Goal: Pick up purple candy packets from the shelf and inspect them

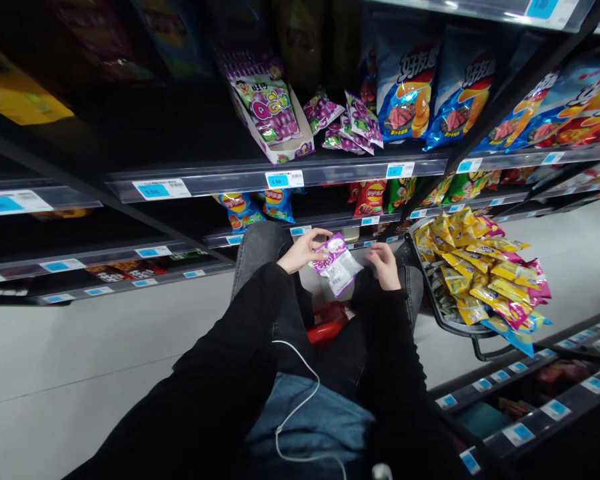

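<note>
My left hand (307,252) grips the upper left edge of a small purple and white candy bag (339,265), holding it above my knees. The bag's pale back, with printed text, faces up. To the right of the bag and apart from it is my right hand (385,265), its fingers curled in; whether anything is between them is hidden. On the shelf ahead, an opened display box (293,153) holds similar purple gummy candy bags (270,110). Several loose purple bags (353,123) lie in a pile beside it.
A black basket (447,323) heaped with yellow and pink snack bags (485,267) stands at my right. Blue chip bags (405,87) fill the shelf at upper right. A shelf edge (220,187) with price tags runs ahead. Something red (327,323) shows between my legs.
</note>
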Motion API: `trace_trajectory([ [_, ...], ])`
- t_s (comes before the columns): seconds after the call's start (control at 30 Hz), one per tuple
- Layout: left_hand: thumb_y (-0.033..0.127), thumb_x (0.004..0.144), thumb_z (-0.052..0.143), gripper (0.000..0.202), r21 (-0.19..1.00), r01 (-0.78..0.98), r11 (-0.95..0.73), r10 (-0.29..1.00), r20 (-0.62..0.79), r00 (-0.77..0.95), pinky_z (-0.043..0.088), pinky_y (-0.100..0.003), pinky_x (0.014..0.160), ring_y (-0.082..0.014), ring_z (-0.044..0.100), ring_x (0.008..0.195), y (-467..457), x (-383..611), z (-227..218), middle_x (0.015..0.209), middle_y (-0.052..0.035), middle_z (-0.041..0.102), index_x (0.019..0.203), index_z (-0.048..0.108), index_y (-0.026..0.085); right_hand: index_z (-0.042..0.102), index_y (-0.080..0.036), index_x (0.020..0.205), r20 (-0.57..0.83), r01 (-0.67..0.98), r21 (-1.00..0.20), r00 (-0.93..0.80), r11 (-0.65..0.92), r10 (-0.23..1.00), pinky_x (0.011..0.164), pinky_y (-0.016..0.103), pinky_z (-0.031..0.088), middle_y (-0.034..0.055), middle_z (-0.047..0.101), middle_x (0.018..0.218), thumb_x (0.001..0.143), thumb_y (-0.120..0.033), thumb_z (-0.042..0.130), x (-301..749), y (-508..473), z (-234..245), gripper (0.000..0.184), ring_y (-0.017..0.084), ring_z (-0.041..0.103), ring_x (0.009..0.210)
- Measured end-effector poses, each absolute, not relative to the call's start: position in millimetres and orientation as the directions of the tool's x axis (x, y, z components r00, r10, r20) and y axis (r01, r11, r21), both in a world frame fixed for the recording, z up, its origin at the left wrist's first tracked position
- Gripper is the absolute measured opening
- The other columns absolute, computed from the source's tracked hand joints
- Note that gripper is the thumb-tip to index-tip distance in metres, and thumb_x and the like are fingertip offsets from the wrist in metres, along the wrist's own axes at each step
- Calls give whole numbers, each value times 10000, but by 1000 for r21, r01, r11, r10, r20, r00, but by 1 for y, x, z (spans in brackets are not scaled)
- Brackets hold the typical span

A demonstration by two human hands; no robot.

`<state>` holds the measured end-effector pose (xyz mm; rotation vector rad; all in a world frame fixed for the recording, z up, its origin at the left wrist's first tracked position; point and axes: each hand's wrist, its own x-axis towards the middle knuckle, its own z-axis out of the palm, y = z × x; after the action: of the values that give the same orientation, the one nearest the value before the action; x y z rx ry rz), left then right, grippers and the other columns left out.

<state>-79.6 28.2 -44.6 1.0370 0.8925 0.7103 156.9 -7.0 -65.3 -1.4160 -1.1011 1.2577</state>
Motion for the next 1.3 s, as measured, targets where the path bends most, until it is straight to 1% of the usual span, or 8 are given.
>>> trace_trajectory([
  [0.17, 295, 615, 746, 613, 951, 109, 289, 788, -301, 537, 440, -172, 580, -78, 562, 609, 26, -65, -50, 736, -25, 625, 1144, 489, 121, 565, -98, 1027, -306, 31, -951, -234, -308, 923, 825, 203, 452, 60, 605, 986, 546, -339, 731, 129, -7, -60, 563, 81, 553, 860],
  [0.33, 385, 689, 685, 640, 863, 505, -18, 1000, 14, 11, 499, -273, 843, -146, 555, 1013, 6, -43, -46, 1252, -80, 499, 1264, 459, 219, 576, -58, 965, -355, -196, -931, 279, -309, 892, 751, 209, 452, 68, 614, 913, 539, -336, 686, 104, -8, -71, 520, 72, 538, 769],
  [0.43, 502, 656, 695, 753, 675, 726, -129, 984, -5, 180, 503, -382, 915, -236, 522, 1132, -5, -38, -40, 1363, -65, 397, 1324, 423, 287, 536, -61, 1006, -494, -508, -807, 301, -301, 816, 740, 240, 471, 83, 606, 954, 461, -336, 716, 92, -9, -68, 636, 89, 554, 766],
  [0.53, 497, 792, 544, 535, 572, 787, -232, 959, -3, 285, 486, -395, 975, -230, 503, 1186, -5, -40, -40, 1408, -21, 373, 1289, 481, 311, 513, -87, 1004, -545, -641, -677, 104, -363, 832, 692, 255, 483, 61, 597, 943, 442, -325, 732, 88, -11, -58, 649, 98, 563, 751],
  [0.67, 405, 913, 322, 426, 496, 801, -335, 926, 14, 378, 459, -325, 1025, -160, 520, 1178, 2, -45, -42, 1304, -21, 505, 1236, 541, 235, 480, -117, 908, -547, -584, -688, 26, -432, 836, 560, 239, 453, 5, 556, 787, 459, -357, 723, 93, -13, -52, 564, 77, 517, 634],
  [0.93, 226, 916, 235, 411, 99, 867, -487, 864, -86, 496, 507, -343, 726, -210, 618, 921, 5, -41, -30, 1138, -97, 583, 1200, 527, 169, 375, -109, 756, -450, -473, -806, 98, -356, 888, 518, 174, 401, -19, 462, 678, 502, -403, 708, 92, -13, -57, 512, 21, 434, 582],
  [1.13, 194, 901, 276, 352, 51, 866, -498, 859, 165, 484, 462, -313, 750, -224, 516, 1053, 3, -41, -23, 1083, -89, 587, 1036, 601, 185, 370, -107, 787, -405, -545, -803, 198, -243, 893, 593, 184, 433, -19, 468, 721, 514, -402, 686, 83, -14, -49, 511, 24, 461, 639],
  [1.3, 282, 913, 263, 369, 146, 892, -428, 898, 179, 401, 415, -316, 749, -214, 471, 955, 5, -43, -26, 910, -93, 576, 914, 611, 159, 393, -116, 876, -342, -432, -877, 256, -209, 904, 607, 158, 428, -12, 458, 756, 582, -442, 644, 83, -16, -57, 506, 10, 445, 655],
])
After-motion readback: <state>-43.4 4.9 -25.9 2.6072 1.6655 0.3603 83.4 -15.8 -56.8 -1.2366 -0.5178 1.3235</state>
